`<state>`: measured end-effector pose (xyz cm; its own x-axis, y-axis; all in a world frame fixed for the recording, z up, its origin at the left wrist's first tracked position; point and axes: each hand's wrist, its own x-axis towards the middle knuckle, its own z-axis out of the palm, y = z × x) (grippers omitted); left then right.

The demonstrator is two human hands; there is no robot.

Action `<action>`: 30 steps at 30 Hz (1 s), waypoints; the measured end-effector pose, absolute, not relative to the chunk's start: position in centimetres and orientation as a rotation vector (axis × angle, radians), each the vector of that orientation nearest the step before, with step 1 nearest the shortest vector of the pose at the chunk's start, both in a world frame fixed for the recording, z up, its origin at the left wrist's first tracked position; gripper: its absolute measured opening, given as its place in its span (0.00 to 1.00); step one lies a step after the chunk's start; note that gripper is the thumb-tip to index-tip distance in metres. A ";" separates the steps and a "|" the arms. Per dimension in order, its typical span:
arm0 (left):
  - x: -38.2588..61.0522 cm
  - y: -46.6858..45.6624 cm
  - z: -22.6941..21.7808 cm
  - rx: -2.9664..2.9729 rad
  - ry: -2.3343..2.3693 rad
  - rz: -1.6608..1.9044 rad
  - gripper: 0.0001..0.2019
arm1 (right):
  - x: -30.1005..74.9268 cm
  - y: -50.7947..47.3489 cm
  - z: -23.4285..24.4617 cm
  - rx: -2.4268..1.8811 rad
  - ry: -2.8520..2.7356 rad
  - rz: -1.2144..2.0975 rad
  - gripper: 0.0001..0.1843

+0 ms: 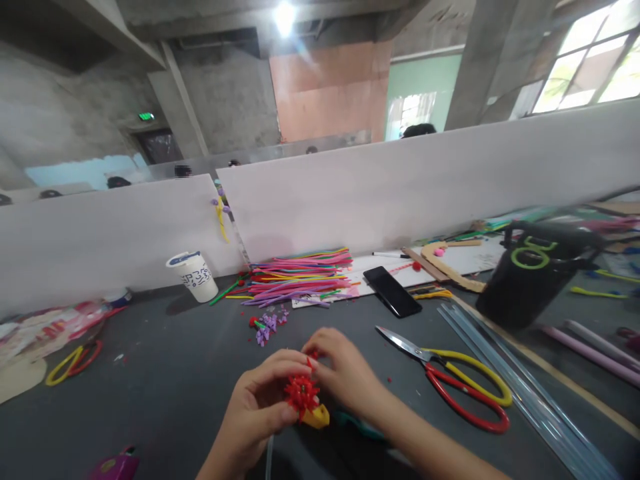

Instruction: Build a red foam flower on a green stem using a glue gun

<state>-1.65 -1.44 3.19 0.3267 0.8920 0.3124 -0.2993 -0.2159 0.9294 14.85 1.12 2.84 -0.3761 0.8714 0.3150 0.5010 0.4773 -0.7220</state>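
My left hand [257,403] is closed in a pinch on a small red fuzzy flower [301,392] with a yellow piece [317,417] under it. My right hand [345,373] curls around the same flower from the right, its fingertips pressed on the red top. Both hands are low in the middle of the dark grey table [165,373]. A green stem [357,425] shows under my right wrist.
Scissors [453,377] with red and yellow handles lie to the right, next to clear sticks [520,393]. A pile of coloured pipe cleaners [300,277], a black phone [391,291], a paper cup [193,275] and a black container [530,280] sit further back, before white dividers [400,193].
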 end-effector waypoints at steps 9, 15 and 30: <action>-1.2 -0.9 2.7 1.399 0.566 1.122 0.15 | 18.6 -0.5 8.9 -0.880 -1.889 1.034 0.07; -0.4 -0.5 4.2 1.525 0.576 1.093 0.14 | 19.6 -0.2 9.0 -0.881 -2.019 0.829 0.09; 1.4 0.6 7.8 1.833 0.658 1.198 0.11 | 22.6 -0.7 11.0 -0.795 -1.804 0.723 0.06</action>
